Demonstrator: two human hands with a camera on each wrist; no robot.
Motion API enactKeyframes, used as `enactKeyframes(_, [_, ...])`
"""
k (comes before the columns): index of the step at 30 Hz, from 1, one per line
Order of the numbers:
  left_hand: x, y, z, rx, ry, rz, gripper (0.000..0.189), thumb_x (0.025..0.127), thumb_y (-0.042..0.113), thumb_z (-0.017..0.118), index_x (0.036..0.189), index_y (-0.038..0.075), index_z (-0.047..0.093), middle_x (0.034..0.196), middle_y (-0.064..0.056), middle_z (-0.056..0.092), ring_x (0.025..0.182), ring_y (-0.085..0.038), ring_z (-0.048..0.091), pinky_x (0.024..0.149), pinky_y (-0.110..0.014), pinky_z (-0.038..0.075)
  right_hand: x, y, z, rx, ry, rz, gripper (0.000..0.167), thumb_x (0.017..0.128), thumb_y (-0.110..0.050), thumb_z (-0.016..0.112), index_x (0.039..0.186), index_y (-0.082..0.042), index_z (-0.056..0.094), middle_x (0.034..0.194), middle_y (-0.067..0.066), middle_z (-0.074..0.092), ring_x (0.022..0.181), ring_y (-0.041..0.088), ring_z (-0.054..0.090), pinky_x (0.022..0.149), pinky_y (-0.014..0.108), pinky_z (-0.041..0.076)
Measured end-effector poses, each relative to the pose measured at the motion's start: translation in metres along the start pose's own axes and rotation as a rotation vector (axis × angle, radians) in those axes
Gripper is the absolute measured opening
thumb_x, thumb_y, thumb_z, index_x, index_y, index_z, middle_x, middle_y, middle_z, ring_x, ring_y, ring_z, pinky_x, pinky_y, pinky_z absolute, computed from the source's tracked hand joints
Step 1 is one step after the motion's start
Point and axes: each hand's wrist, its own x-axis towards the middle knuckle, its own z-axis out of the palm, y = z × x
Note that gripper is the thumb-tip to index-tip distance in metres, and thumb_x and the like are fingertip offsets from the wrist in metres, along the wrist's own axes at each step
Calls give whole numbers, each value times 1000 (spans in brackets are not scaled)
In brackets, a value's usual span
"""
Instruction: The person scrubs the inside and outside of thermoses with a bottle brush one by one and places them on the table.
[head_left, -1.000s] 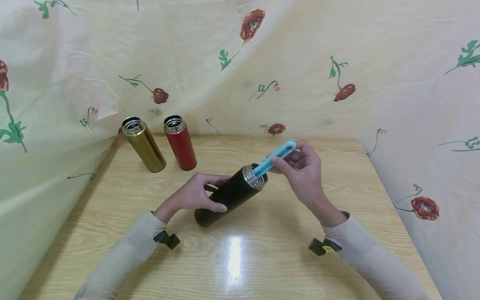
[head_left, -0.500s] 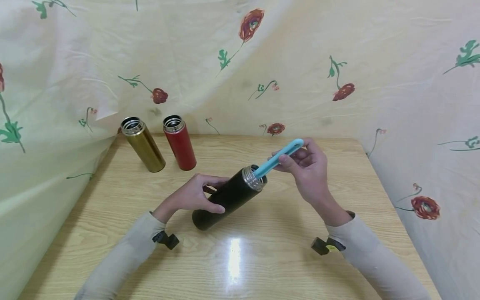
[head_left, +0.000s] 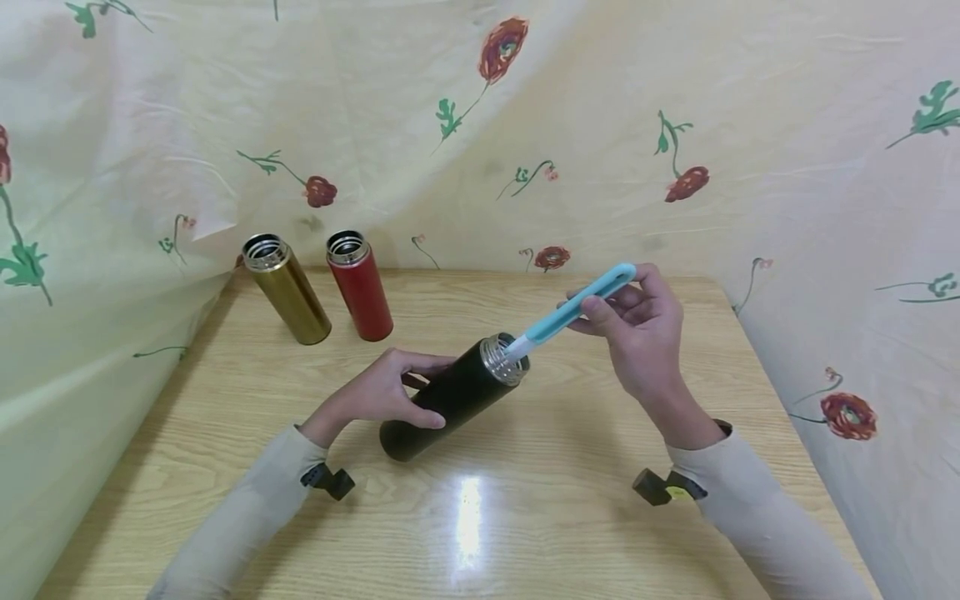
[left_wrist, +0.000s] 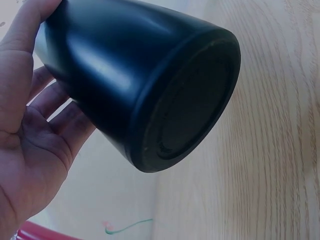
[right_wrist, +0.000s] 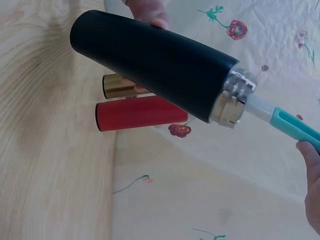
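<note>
In the head view a black thermos flask (head_left: 459, 393) is tilted, its bare steel threaded mouth (head_left: 506, 360) facing up and right. My left hand (head_left: 384, 387) grips the flask's body, thumb on the near side and fingers behind; the left wrist view shows the flask's base (left_wrist: 192, 100). With thumb and fingers, my right hand (head_left: 637, 329) pinches the turquoise handle of a bottle brush (head_left: 573, 313). Its white shaft (right_wrist: 259, 108) runs into the flask mouth, and the brush's far end is hidden inside.
Two more uncapped flasks, one gold (head_left: 292, 300) and one red (head_left: 363, 292), stand at the back left of the wooden table (head_left: 555, 517). A flowered cloth (head_left: 420, 108) hangs behind the table and at both sides.
My right hand has moved up and right, drawing the brush partly out so its white shaft now shows. The flask has shifted slightly left and down with my left hand.
</note>
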Motion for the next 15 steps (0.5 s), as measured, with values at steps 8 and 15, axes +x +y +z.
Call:
enactKeyframes(8, [-4, -1, 0, 5, 4, -29, 76, 80, 27, 88, 147, 12, 56, 137, -4, 66, 120, -23, 64, 97, -44, 56, 3, -8, -2, 16, 84, -11, 20, 90, 21, 61, 103, 6, 58, 89, 18, 76, 81, 27, 77, 69, 41, 61])
enactKeyframes(15, [-5, 0, 1, 23, 7, -26, 75, 80, 27, 88, 146, 11, 57, 136, -4, 66, 120, -23, 64, 98, -44, 55, 3, -10, -2, 7, 111, -41, 20, 88, 21, 61, 102, 7, 59, 87, 17, 75, 81, 26, 77, 68, 40, 62])
